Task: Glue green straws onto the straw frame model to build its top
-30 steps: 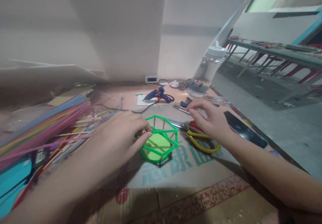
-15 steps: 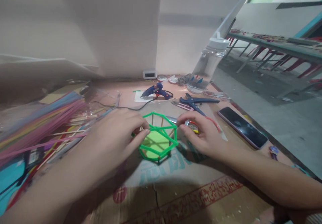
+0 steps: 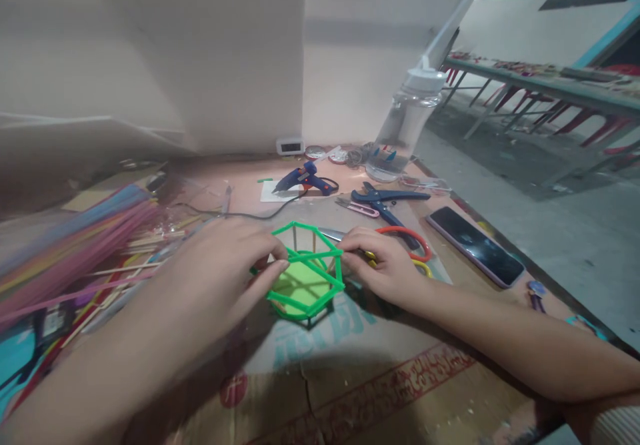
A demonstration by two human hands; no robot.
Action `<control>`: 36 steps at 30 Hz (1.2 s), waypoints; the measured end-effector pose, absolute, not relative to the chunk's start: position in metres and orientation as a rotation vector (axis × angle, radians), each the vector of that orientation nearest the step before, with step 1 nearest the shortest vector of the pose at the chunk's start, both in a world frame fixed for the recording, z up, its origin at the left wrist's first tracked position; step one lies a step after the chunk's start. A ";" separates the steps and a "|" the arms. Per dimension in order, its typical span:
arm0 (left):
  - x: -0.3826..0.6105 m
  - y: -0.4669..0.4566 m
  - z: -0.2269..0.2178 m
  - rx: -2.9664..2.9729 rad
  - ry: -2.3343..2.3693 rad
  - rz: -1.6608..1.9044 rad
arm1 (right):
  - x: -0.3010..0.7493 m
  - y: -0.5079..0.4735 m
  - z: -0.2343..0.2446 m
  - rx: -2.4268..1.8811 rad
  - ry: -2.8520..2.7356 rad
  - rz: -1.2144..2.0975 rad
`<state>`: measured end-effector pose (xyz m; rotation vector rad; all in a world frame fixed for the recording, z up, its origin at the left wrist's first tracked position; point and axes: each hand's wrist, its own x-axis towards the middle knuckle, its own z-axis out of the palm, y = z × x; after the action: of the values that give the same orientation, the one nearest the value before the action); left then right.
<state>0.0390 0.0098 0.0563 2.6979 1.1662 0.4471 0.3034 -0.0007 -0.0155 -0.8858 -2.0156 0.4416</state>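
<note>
Two forearms [image 3: 125, 338] angle inward from the lower corners of the head view, fingers bent. The left hand [image 3: 237, 255] pinches the near-left rim of the green frame [image 3: 306, 256] between thumb and fingers; the right hand [image 3: 375, 258] pinches its right corner. The frame stands between them on printed cardboard [image 3: 385, 391].

Scissors [image 3: 413, 234] crowding right grip [image 3: 377, 265], free cardboard [image 3: 273, 395] nearside
</note>
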 end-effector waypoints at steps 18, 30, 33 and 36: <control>0.037 0.010 0.051 2.778 1.151 0.450 | 0.307 -0.001 -0.020 -0.709 -2.023 0.147; 0.037 0.010 0.051 2.776 1.135 0.451 | 0.306 0.001 -0.016 -0.717 -2.076 0.114; 0.037 0.010 0.051 2.779 1.145 0.438 | 0.306 0.001 -0.018 -0.729 -2.074 0.114; 0.037 0.010 0.051 2.785 1.147 0.454 | 0.305 0.000 -0.020 -0.746 -2.040 0.133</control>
<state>0.0374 0.0104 0.0515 2.7853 1.1471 0.4541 0.3054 -0.0004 -0.0198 -0.7461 -2.0405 0.1328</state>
